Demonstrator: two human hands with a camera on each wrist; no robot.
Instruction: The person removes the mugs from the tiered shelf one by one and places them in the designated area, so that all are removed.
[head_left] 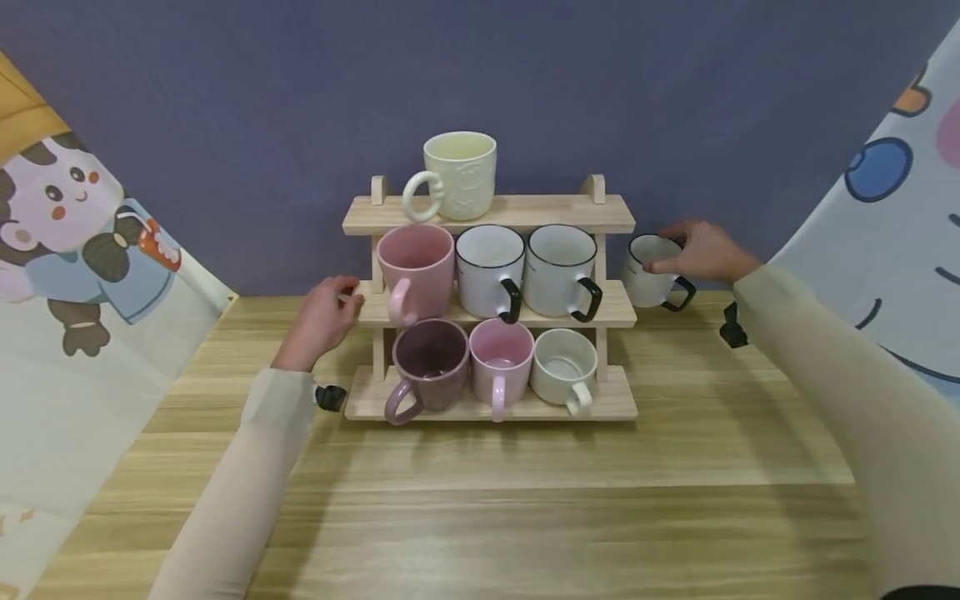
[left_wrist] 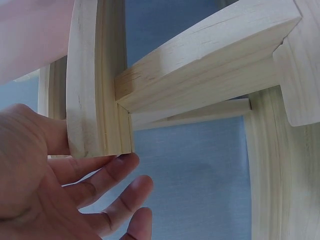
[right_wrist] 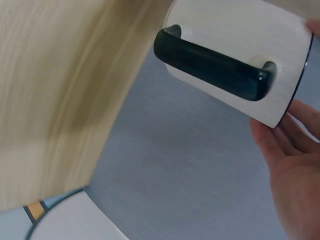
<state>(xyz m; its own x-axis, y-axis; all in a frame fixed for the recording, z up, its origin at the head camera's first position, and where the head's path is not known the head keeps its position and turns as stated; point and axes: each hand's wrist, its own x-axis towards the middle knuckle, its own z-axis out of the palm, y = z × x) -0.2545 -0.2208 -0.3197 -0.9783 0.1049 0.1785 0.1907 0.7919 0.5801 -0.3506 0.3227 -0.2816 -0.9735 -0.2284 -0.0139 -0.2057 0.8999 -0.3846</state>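
At the right, my right hand pinches the rim of a white mug with a dark rim and black handle. In the right wrist view the black handle shows, with the fingertips at the mug's rim. Whether its base touches the table cannot be told. My left hand holds the left end of the wooden rack's middle shelf; in the left wrist view the board end lies between thumb and fingers.
A cream mug stands on the top shelf. Along the middle stand a pink mug and two white ones, the nearer-centre one black-handled too. Below are a purple mug, a pink one and an off-white cup.
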